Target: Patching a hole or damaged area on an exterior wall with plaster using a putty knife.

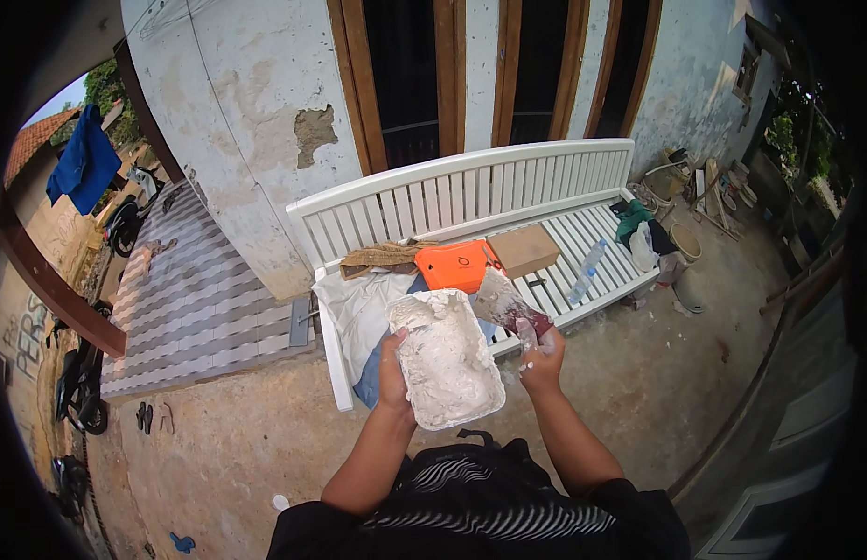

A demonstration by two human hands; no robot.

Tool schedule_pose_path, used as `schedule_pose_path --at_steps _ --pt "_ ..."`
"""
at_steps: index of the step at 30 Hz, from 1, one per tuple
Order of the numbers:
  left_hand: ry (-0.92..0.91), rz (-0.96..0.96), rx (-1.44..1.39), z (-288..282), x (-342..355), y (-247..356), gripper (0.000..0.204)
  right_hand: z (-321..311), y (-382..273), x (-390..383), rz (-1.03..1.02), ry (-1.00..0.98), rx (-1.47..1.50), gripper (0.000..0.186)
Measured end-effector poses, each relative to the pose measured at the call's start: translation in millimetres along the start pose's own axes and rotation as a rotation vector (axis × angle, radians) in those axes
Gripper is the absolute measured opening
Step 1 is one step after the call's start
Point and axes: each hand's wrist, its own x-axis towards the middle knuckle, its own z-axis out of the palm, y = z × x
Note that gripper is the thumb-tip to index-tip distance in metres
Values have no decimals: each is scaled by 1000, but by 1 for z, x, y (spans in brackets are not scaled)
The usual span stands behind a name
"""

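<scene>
My left hand (392,375) grips the side of a white rectangular tub (495,386), tilted so that its inside shows. Whitish wet putty (447,359) coats the inside and part of the rim. In my right hand (543,360) is a putty knife (502,299) with a wide blade and a dark red handle. The blade points up and left, close to the tub's upper right corner, and is smeared with putty. White smears also mark the fingers of my right hand. Whether the blade touches the tub, I cannot tell.
A white slatted bench (461,201) stands ahead against a peeling wall (247,121). On it lie an orange bag (452,267), a cardboard box (525,250), a plastic bottle (587,271) and cloths. A trowel (300,323) rests at the tiled step's edge. Buckets (684,243) stand far right.
</scene>
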Motion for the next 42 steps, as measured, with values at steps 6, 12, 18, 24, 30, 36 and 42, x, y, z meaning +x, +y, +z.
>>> schedule_pose_path --at_steps 6,12,18,24,30,36,42 --pt "-52 -88 -21 7 -2 -11 59 5 -8 -5 -115 -132 -234 17" --pt "-58 -93 16 15 -4 -14 60 0 -2 -5 -208 -138 -348 17" --pt "-79 -87 -3 12 -2 -13 60 2 -4 -3 -272 -145 -352 16" --pt "-60 -82 4 9 -2 -12 59 0 -4 -1 -339 -164 -397 19" --pt "-62 -87 14 4 0 -14 58 -5 6 -3 -349 -153 -414 18" --pt "-8 -44 51 14 -4 -8 58 -12 13 -17 -243 -144 -394 15" --pt "-9 -21 67 16 -3 -5 57 -16 15 -4 -49 6 -138 13"
